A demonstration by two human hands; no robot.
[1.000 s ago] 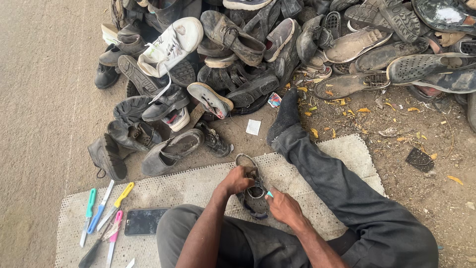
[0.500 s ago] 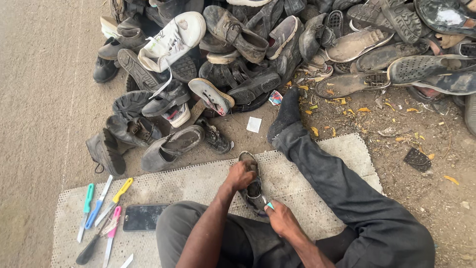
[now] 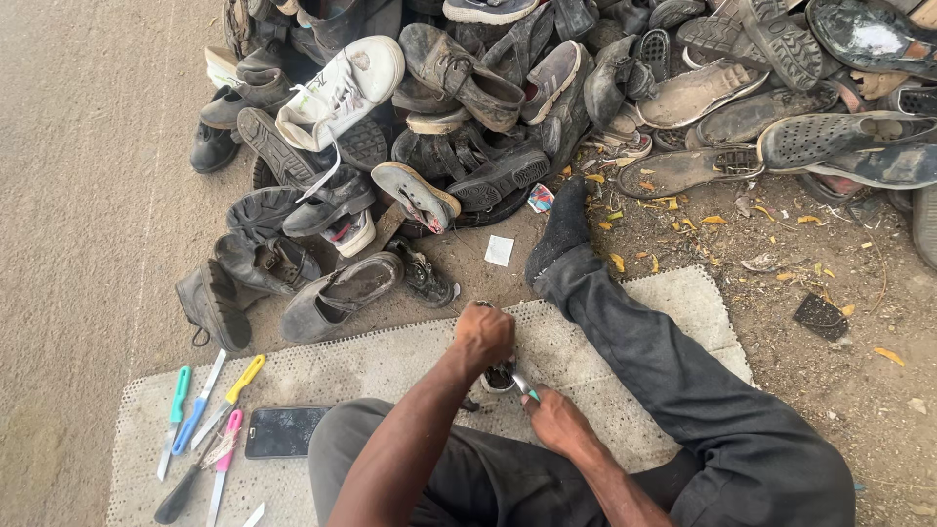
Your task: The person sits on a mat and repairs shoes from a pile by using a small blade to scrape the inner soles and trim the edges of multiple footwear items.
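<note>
Head view | left hand [image 3: 485,337] clenched atop shoe [image 3: 499,375] | right hand [image 3: 556,422] pinches knife [image 3: 524,386]

Small dark worn shoe [image 3: 499,376] on mat; green-handled knife [image 3: 524,387] blade against it.

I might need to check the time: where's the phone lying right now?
In the head view the phone lies flat on the mat at lower left, just right of the coloured-handled knives and beside the person's left knee.
</note>
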